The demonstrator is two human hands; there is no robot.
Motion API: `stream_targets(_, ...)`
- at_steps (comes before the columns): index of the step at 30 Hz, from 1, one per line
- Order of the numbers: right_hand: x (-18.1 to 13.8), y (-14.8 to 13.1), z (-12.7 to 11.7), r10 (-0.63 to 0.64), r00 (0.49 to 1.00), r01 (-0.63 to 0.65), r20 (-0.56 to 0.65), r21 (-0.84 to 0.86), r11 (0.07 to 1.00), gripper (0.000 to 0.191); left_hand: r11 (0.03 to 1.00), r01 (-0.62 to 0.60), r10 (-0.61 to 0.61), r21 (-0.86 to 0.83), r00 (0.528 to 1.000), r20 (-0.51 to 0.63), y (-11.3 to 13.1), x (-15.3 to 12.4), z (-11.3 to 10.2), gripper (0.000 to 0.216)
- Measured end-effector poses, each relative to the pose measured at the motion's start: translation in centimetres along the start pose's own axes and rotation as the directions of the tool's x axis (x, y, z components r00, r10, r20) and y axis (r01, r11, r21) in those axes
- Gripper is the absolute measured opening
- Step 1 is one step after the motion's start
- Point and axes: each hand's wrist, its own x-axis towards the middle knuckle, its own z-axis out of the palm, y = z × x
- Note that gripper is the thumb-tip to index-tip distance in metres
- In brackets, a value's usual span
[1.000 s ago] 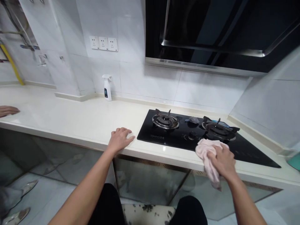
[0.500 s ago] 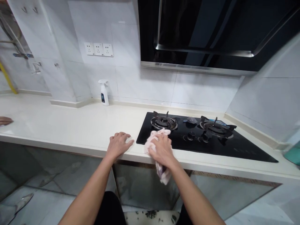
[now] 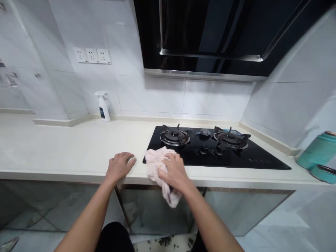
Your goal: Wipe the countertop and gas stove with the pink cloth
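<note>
My right hand is closed on a pale pink cloth, which covers part of the front left edge of the black gas stove. The cloth's lower end hangs over the counter's front edge. To the left, my left hand rests on the cream countertop, empty, its thumb apart from the fingers. Behind the cloth stands the left burner; the right burner lies farther off, with two control knobs between and in front of them.
A white spray bottle stands by the back wall. On the stove, between the burners, lies a metal scouring pad. A black range hood overhangs the stove. Teal containers stand at the counter's right end.
The view has swung right, bringing the teal containers into sight and losing another person's hand at the left. My right hand has drawn the cloth leftward to the stove's front left corner.
</note>
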Motion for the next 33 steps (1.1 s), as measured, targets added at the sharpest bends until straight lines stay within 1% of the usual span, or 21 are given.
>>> stream_targets(2, -2.3, 3.5, -1.6, 0.081, 0.996, -0.084, -0.044, -0.068, 0.994, 0.029, 1.0, 0.002, -0.002, -0.008, 1.0, -0.007, -0.1, 0.1, 0.0, 0.047)
stream_targets(5, -6.5, 9.6, -4.3, 0.189, 0.973, -0.213, -0.135, -0.187, 0.959, 0.025, 1.0, 0.005, -0.005, -0.014, 1.0, -0.004, -0.1, 0.3, 0.0, 0.047)
stream_targets(8, -10.8, 16.1, -7.4, 0.287, 0.932, -0.344, -0.22, -0.298, 0.89, 0.032, 1.0, 0.007, -0.007, -0.015, 1.0, 0.013, 0.0, 0.4, -0.2, 0.048)
stream_targets(10, -13.3, 20.5, -9.6, 0.381, 0.885, -0.458, -0.266, -0.359, 0.813, 0.037, 1.0, 0.007, -0.007, -0.018, 1.0, 0.022, 0.1, 0.4, -0.3, 0.049)
stream_targets(13, -16.1, 26.3, -12.1, 0.514, 0.78, -0.623, -0.356, -0.36, 0.695, 0.042, 1.0, 0.01, -0.009, -0.023, 1.0, 0.027, 0.4, 0.2, -0.6, 0.05)
stream_targets(14, -16.8, 27.8, -12.6, 0.536, 0.748, -0.659, -0.392, -0.339, 0.671, 0.044, 1.0, 0.012, -0.011, -0.025, 1.0, 0.028, 0.5, 0.2, -0.6, 0.051)
stream_targets(15, -17.5, 29.1, -12.9, 0.545, 0.726, -0.68, -0.421, -0.315, 0.663, 0.045, 1.0, 0.014, -0.013, -0.027, 0.999, 0.029, 0.5, 0.2, -0.6, 0.051)
stream_targets(16, -18.0, 29.9, -13.0, 0.541, 0.716, -0.685, -0.442, -0.29, 0.669, 0.045, 0.999, 0.016, -0.015, -0.029, 0.999, 0.031, 0.6, 0.2, -0.6, 0.051)
stream_targets(18, -18.9, 30.6, -12.7, 0.513, 0.723, -0.661, -0.462, -0.248, 0.708, 0.046, 0.999, 0.018, -0.017, -0.034, 0.999, 0.029, 0.6, 0.1, -0.5, 0.052)
stream_targets(20, -19.5, 29.7, -11.8, 0.467, 0.749, -0.611, -0.471, -0.216, 0.761, 0.044, 0.999, 0.016, -0.015, -0.033, 1.0, 0.024, 0.7, 0.2, -0.4, 0.052)
stream_targets(22, -19.5, 27.3, -10.5, 0.401, 0.782, -0.54, -0.477, -0.197, 0.819, 0.043, 1.0, 0.017, -0.017, -0.024, 1.0, 0.018, 0.8, 0.1, -0.3, 0.052)
stream_targets(23, -19.3, 25.6, -9.8, 0.356, 0.81, -0.487, -0.467, -0.196, 0.851, 0.041, 1.0, 0.02, -0.02, -0.019, 1.0, 0.016, 0.9, 0.1, -0.3, 0.051)
stream_targets(25, -18.2, 21.6, -8.3, 0.24, 0.882, -0.345, -0.406, -0.207, 0.916, 0.036, 1.0, 0.029, -0.028, -0.01, 0.999, 0.016, 1.2, 0.1, -0.3, 0.05)
stream_targets(26, -17.4, 19.4, -7.4, 0.173, 0.919, -0.259, -0.353, -0.212, 0.942, 0.034, 1.0, 0.03, -0.03, -0.006, 0.999, 0.017, 1.4, 0.0, -0.4, 0.049)
stream_targets(28, -15.1, 14.8, -5.7, 0.049, 0.97, -0.1, -0.238, -0.207, 0.973, 0.036, 1.0, 0.03, -0.03, 0.001, 0.999, 0.018, 1.7, -0.2, -0.5, 0.048)
stream_targets(30, -12.2, 10.1, -3.9, -0.032, 0.992, 0.008, -0.126, -0.189, 0.982, 0.051, 1.0, 0.023, -0.023, 0.005, 1.0, 0.014, 1.9, -0.4, -0.7, 0.047)
stream_targets(33, -7.2, 3.2, -1.4, -0.132, 0.991, 0.13, -0.009, -0.139, 0.982, 0.065, 1.0, 0.019, -0.019, 0.007, 1.0, 0.003, 2.0, -0.6, -0.7, 0.045)
